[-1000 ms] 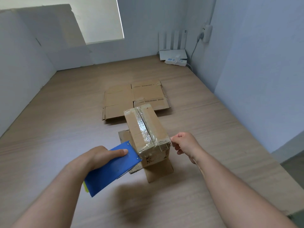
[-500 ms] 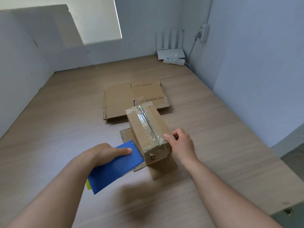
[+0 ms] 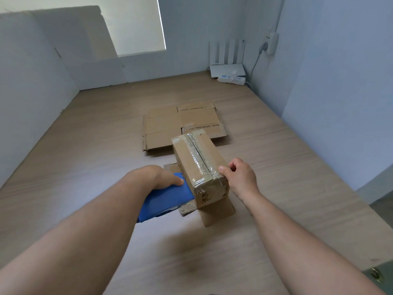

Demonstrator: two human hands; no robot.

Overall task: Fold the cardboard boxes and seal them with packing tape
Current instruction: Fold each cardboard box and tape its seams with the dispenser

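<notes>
A small folded cardboard box (image 3: 198, 160) stands on the wooden table (image 3: 85, 145), with clear tape running along its top seam and down its near end. Its lower flaps splay out on the table underneath. My right hand (image 3: 239, 176) grips the box's near right top corner, thumb on the taped top. My left hand (image 3: 158, 176) holds a blue tape dispenser (image 3: 165, 200) against the box's left side. Behind the box lies a flat unfolded cardboard box (image 3: 182, 124).
A white router (image 3: 227, 68) and a power strip (image 3: 231, 78) sit in the far right corner, with a cable running up to a wall socket (image 3: 270, 42). Walls close in the table at left, back and right. The table's edge drops off at the near right.
My right hand has moved left from beside the box onto its near right top corner and taken hold. The left hand and the blue dispenser have moved closer to the box's left side.
</notes>
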